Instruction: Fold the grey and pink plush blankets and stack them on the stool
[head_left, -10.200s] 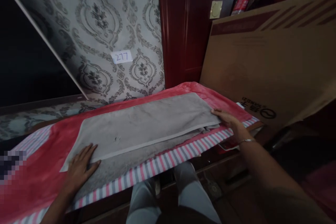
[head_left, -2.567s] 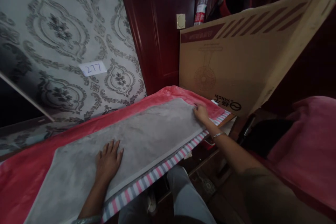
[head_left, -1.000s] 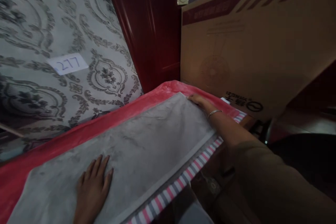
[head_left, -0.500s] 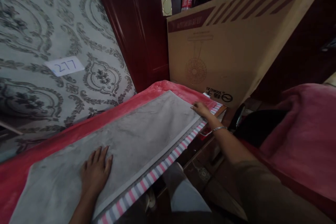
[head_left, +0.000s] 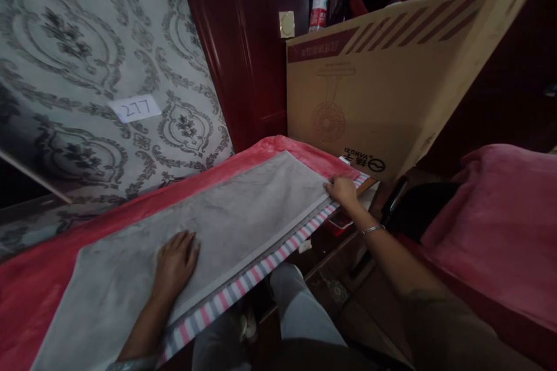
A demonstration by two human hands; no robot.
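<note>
Broadly, a red blanket [head_left: 47, 278] with a striped edge [head_left: 248, 282] along its near side runs from near left to far right, and the grey cloth [head_left: 243, 208] lies spread on it. The left hand [head_left: 177, 258] rests palm down on the cloth, fingers loosely bent, gripping nothing visible; the right hand [head_left: 343, 190], fingers curled, touches the cloth's right edge, though whether it pinches the fabric cannot be told. Keeping the cloth flat probably calls for even pressure from the left palm, an anchored right edge, and the near hem kept parallel to the stripes. Beyond, a patterned wall [head_left: 108, 23] closes the far side, and a carton [head_left: 369, 87] standing by the far right end likely limits reach there. Smaller in turn are a pink throw [head_left: 491, 220] at right, a bottle [head_left: 320, 3] at the carton's top edge, and a card [head_left: 136, 108] marked 277 on the wall.
</note>
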